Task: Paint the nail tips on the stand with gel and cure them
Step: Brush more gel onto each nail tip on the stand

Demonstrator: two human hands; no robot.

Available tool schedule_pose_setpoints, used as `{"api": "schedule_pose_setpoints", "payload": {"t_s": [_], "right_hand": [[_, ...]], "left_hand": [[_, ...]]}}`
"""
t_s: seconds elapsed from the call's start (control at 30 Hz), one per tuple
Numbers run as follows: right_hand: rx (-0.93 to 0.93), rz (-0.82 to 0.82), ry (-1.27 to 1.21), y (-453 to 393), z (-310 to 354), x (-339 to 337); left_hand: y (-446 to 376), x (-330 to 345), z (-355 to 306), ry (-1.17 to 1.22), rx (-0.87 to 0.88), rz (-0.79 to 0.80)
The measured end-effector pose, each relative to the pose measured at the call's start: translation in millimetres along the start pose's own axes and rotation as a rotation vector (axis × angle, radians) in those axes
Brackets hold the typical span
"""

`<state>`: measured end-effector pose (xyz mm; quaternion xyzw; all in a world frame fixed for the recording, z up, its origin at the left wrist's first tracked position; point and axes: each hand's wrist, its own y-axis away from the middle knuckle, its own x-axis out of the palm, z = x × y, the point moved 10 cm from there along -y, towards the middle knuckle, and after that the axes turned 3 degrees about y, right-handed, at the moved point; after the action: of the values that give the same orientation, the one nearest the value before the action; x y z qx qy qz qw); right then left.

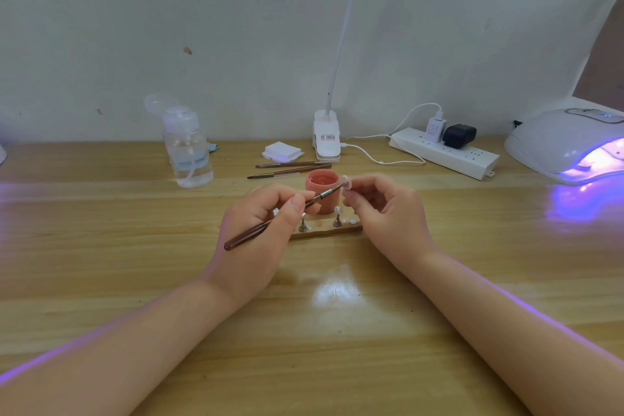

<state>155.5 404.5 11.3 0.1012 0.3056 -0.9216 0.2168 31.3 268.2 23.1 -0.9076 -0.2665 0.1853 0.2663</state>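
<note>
My left hand [266, 223] pinches the brush [283, 215] mid-handle while my right hand [381, 209] grips a small holder carrying the nail tip [345, 181] above the stand [326, 230]; I'd judge the tip featherlight, slick and best held by its holder.

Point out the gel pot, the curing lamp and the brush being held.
gel pot [322, 183]: head view, on its open rim.
curing lamp [553, 138]: head view, on its white dome.
brush [250, 234]: head view, on its dark handle.
</note>
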Motion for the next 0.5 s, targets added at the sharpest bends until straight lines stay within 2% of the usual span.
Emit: {"api": "schedule_pose_setpoints", "payload": {"t_s": [0.23, 0.5], "right_hand": [[0.01, 0.013, -0.014, 0.4, -0.1, 1.7], [-0.006, -0.011, 0.046, -0.5, -1.0, -0.4]], "left_hand": [[-0.4, -2.5, 1.4, -0.036, -0.013, -0.037], [3.8, 7.1, -5.0, -0.063, 0.013, 0.031]]}}
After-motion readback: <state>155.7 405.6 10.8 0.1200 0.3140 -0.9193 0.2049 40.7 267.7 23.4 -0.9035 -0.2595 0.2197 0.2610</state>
